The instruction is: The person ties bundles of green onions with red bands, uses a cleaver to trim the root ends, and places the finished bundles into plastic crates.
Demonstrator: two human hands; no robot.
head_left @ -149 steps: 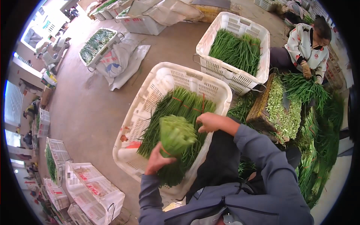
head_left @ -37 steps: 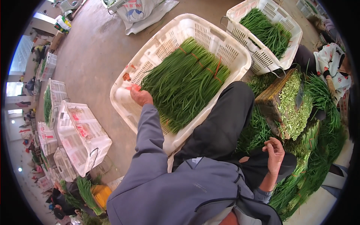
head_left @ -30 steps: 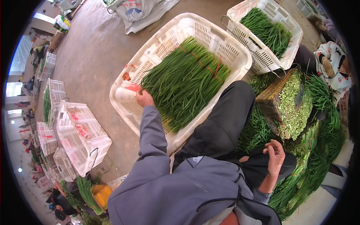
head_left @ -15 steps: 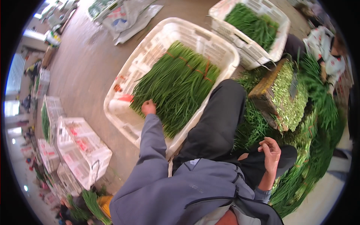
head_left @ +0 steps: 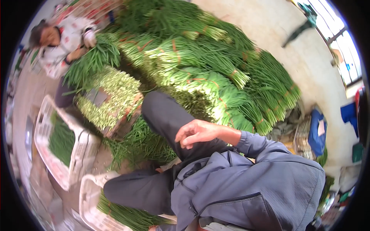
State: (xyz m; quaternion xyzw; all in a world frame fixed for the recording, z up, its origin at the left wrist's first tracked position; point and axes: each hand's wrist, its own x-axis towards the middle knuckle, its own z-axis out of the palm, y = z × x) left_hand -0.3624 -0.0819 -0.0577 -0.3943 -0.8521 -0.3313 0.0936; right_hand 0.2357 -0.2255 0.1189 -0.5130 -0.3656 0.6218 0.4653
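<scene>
My right hand (head_left: 195, 133) hovers over my bent leg, its fingers loosely curled and apart, holding nothing. Only a sliver of my left hand (head_left: 153, 228) shows at the lower edge, against the tied green chives (head_left: 125, 213) in the white plastic basket (head_left: 85, 192); its fingers are hidden. Ahead of my right hand lie piled bundles of chives (head_left: 216, 82), tied with red bands, pale cut ends showing. Left of them, a block (head_left: 133, 109) is covered with chopped pale ends (head_left: 111, 82), and a flat grey piece (head_left: 101, 97) lies on it.
A person (head_left: 67, 44) in a white patterned top holds loose chives at the far left. Another white basket (head_left: 81, 148) with chives stands below them. Loose green leaves (head_left: 140, 142) cover the ground by my knees. A blue bag (head_left: 318, 133) lies at the right.
My view has swung right, bringing the chive pile to the middle and the basket to the lower left. My left hand is now mostly out of view; my right hand remains without a load.
</scene>
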